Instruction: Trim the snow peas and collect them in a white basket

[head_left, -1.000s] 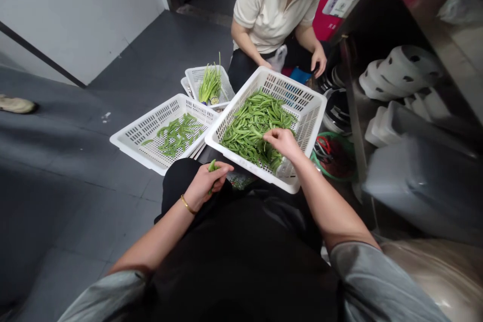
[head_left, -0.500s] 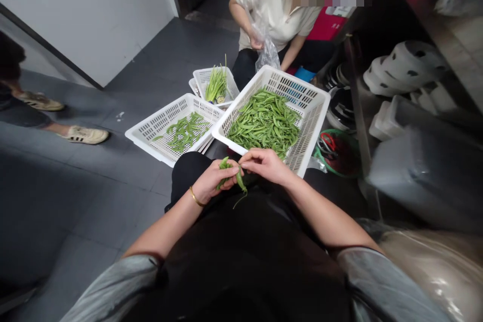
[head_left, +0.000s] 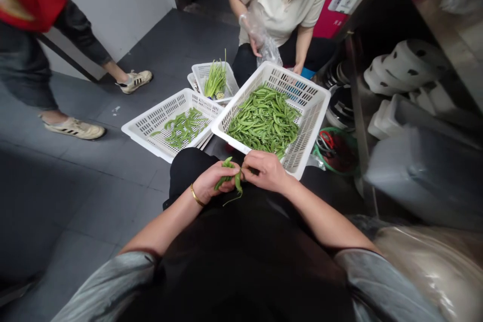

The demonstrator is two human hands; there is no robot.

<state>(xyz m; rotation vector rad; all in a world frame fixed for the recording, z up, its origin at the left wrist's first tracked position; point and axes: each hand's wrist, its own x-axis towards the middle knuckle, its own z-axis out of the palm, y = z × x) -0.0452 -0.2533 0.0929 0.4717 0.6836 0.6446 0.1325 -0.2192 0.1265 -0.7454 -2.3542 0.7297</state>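
Several green pea pods [head_left: 238,183] are in my left hand [head_left: 211,179], its fingers closed round them; one pod hangs down with a thin curled string at its end. Touching that pod near its top, the fingers of my right hand [head_left: 267,171] are pinched together; the fingertips are partly hidden. Just beyond my hands a large white slotted basket [head_left: 320,105] holds a heap of pea pods [head_left: 262,121]. To its left, a second white basket [head_left: 151,113] has a smaller scatter of pods [head_left: 184,126] on its bottom.
Behind the baskets, a smaller white basket [head_left: 232,80] holds long green stems [head_left: 216,78]. Across from me a seated person [head_left: 279,5] holds a clear plastic bag [head_left: 266,50]. Another person's legs [head_left: 28,70] stand at the left. Shelves with white containers [head_left: 407,68] line the right.
My right hand's fingers have curled in more at the pod. The standing person at the left has stepped further into view. The seated person's bag and arms have shifted slightly.
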